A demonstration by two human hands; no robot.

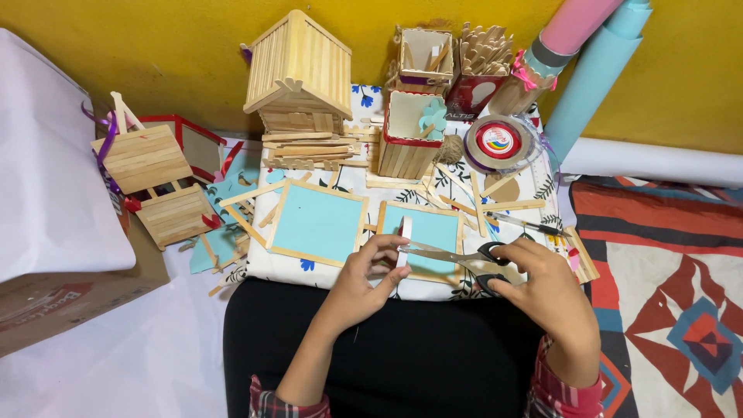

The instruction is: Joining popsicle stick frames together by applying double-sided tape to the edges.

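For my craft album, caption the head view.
Left hand steadies a white strip as right hand works scissors.

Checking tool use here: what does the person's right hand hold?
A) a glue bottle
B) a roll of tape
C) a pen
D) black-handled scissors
D: the right hand has fingers through the black handles of the scissors, whose blades point at a small white strip pinched in the left hand.

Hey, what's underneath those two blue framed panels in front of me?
Both blue panels lie on a white floral cloth, with loose craft sticks around them. Whatever lies directly beneath them is covered. The left hand and scissors overlap the right panel's near edge.
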